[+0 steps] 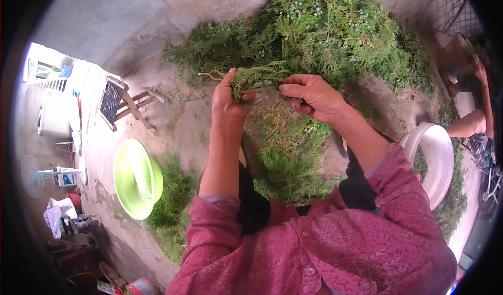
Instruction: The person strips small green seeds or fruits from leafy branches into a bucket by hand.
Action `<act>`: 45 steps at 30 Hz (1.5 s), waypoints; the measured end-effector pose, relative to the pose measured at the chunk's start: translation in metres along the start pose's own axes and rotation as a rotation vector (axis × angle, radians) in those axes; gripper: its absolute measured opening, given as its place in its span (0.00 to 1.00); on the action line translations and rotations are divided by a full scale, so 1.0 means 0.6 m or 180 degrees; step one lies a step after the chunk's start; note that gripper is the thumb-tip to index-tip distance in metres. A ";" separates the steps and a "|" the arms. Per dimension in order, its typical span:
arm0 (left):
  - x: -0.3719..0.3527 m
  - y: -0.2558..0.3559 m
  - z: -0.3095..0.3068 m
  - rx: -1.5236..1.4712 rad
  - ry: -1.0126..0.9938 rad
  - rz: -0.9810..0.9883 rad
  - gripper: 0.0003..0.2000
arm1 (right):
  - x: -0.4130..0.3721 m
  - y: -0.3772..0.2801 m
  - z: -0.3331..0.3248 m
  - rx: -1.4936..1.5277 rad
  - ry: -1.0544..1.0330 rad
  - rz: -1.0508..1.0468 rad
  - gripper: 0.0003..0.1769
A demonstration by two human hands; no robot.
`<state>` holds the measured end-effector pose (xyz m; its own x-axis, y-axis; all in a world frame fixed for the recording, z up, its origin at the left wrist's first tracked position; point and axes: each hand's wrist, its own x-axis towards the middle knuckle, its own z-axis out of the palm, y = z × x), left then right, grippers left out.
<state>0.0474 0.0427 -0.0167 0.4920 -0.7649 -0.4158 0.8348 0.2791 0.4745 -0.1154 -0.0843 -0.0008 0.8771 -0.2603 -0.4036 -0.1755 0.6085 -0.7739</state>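
My left hand [229,98] is closed around a leafy evergreen sprig [262,76], its bare pale stems sticking out to the left. At the sprig's right end is my right hand [317,96], thumb and fingers pinched together. Something small and dark shows between those fingers, too hidden to name. Behind both hands lies a large heap of evergreen branches [335,28] dotted with pale bluish cones. Below them, between my legs, loose green clippings [291,156] are spread on the floor.
To the left stand a green plastic basin [158,182] beside more greenery [175,211], a small folding stool [131,104] and a fan [32,175]. On the right, a white tub [443,159] is close to my arm, near another person's leg [468,124]. A wall [105,20] rises behind.
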 end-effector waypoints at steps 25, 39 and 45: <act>-0.022 -0.013 0.023 0.0405 0.0003 0.0349 0.05 | 0.000 0.003 0.009 -0.0639 0.0542 -0.0539 0.07; -0.008 0.020 0.010 -0.0114 0.0209 0.0566 0.05 | -0.163 0.041 -0.026 0.0092 0.0369 -0.0178 0.05; -0.048 0.011 0.030 -0.0261 -0.0358 0.0528 0.07 | -0.390 -0.019 -0.214 -0.0793 0.3600 -0.2701 0.10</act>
<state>0.0343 0.0562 0.0128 0.5974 -0.7633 -0.2459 0.7643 0.4492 0.4626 -0.3761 -0.1263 0.0399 -0.0447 -0.9888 0.1421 0.0351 -0.1437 -0.9890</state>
